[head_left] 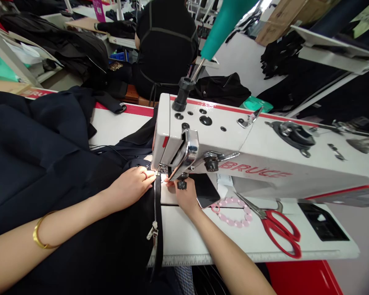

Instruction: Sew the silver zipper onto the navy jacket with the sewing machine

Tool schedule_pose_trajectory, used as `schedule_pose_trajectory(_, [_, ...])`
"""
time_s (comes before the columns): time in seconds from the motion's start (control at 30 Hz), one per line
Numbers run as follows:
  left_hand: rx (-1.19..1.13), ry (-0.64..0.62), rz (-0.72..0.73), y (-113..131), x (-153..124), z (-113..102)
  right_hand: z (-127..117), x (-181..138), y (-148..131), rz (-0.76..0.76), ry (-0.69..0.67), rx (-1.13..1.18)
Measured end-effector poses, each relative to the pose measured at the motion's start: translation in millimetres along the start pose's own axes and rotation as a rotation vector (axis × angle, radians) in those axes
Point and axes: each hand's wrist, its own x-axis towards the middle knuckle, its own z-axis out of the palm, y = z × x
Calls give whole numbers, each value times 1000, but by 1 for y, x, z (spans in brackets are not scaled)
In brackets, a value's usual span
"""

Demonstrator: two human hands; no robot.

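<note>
A white sewing machine [264, 159] stands across the table. Dark navy fabric [49, 164] lies under its head, and a zipper [155, 213] with a metal pull runs from the needle toward me. My left hand [132, 186] lies on the fabric left of the zipper, fingers pressed flat with their tips at the presser foot. My right hand [184, 196] rests on the table right of the needle, partly hidden under the machine head, its fingertips holding down the zipper edge.
Red-handled scissors [279, 229], a pink bead bracelet [233, 213] and a dark phone [206, 190] lie on the white table [187, 237] right of my hand. Another person in black [166, 45] sits ahead with their back to me. Black garments are piled around.
</note>
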Motion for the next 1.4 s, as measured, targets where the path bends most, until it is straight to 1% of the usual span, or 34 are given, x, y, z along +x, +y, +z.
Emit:
schedule_pose_trajectory(0.07, [-12,16,-3,0,-1,1,-3,0,-5,-57,-61,-59])
schedule_pose_trajectory(0.1, [-21,23,-3,-1,-1,2,-6,-1,-8,-124,-119,-126])
schedule_pose_trajectory(0.2, [-50,14,8,-5,0,1,-12,-7,-17,-388,-337,-396])
schedule_pose_trajectory(0.27, [-68,-5,10,-9,2,-1,-14,-13,-22,-506,-412,-538])
schedule_pose_trajectory(0.33, [-81,-24,10,-9,1,-5,-15,-20,-24,-601,-412,-649])
schedule_pose_trajectory(0.4, [-96,-56,41,-4,-4,-10,-16,-23,-22,-749,-410,-726])
schedule_pose_trajectory(0.47, [-120,-83,93,8,-13,-14,-17,-24,-18,-902,-416,-741])
schedule_pose_trajectory(0.5, [-130,-89,113,15,-19,-15,-18,-24,-16,-948,-396,-713])
schedule_pose_trajectory(0.53, [-136,-86,120,22,-25,-15,-19,-24,-14,-956,-356,-661])
schedule_pose_trajectory(0.57, [-140,-78,114,28,-31,-15,-20,-24,-13,-924,-289,-588])
schedule_pose_trajectory(0.67, [-157,-37,83,37,-41,-12,-20,-27,-14,-700,-36,-352])
schedule_pose_trajectory(0.7, [-168,-25,81,37,-42,-11,-19,-29,-16,-637,12,-302])
schedule_pose_trajectory(0.73, [-179,-15,79,36,-42,-10,-17,-31,-18,-602,27,-279])
schedule_pose_trajectory(0.8, [-196,-7,71,33,-41,-9,-13,-36,-20,-606,-28,-303])
schedule_pose_trajectory(0.9, [-236,-14,60,30,-38,-9,-7,-41,-19,-678,-142,-413])
schedule_pose_trajectory(0.97, [-253,-11,60,30,-38,-9,-4,-42,-16,-704,-174,-470])
schedule_pose_trajectory(1.07, [-240,2,69,30,-39,-7,-3,-42,-14,-700,-213,-516])
schedule_pose_trajectory(1.2, [-229,-5,74,30,-40,-4,-4,-41,-16,-698,-238,-530])
schedule_pose_trajectory(1.4, [-243,-12,48,21,-32,-6,-2,-29,-13,-665,-210,-522])
